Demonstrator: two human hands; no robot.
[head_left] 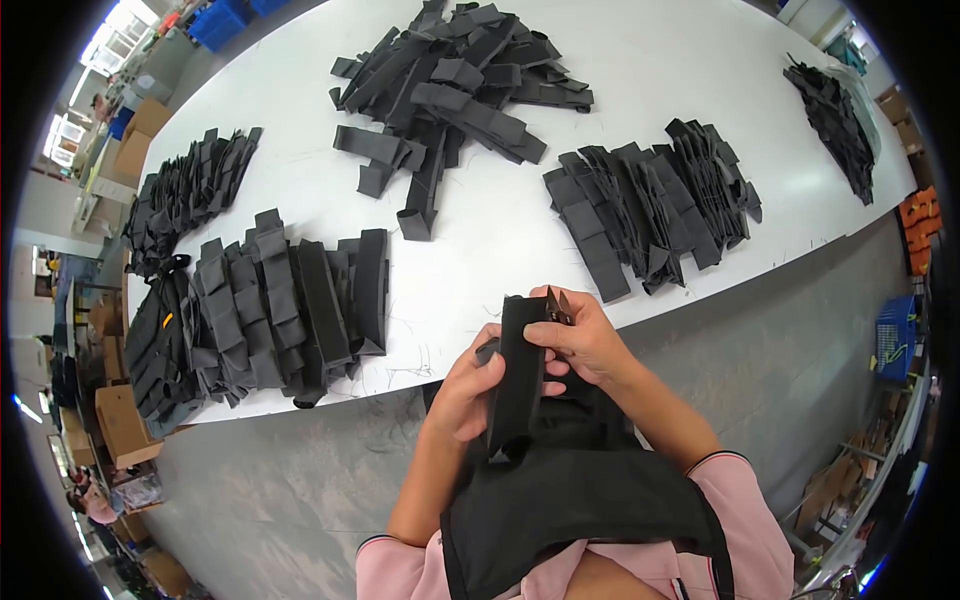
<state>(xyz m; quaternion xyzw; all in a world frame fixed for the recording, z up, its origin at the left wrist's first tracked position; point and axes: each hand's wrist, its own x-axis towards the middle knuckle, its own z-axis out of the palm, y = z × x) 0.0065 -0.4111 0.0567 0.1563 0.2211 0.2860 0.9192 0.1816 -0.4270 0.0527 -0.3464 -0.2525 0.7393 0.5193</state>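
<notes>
Just off the table's near edge, a black fabric strip is held upright in front of my apron. My left hand is closed around its left side, thumb on the cloth. With its thumb pressed on the strip's upper right, my right hand also grips a pair of small thread snips, whose pointed blades stick up past the fingers. Part of the snips and the strip's back side are hidden by the fingers.
On the white table lies a loose heap of dark strips at the far middle. Rows of strips stand at the left and right. A dark bundle lies far right. Loose threads litter the near edge.
</notes>
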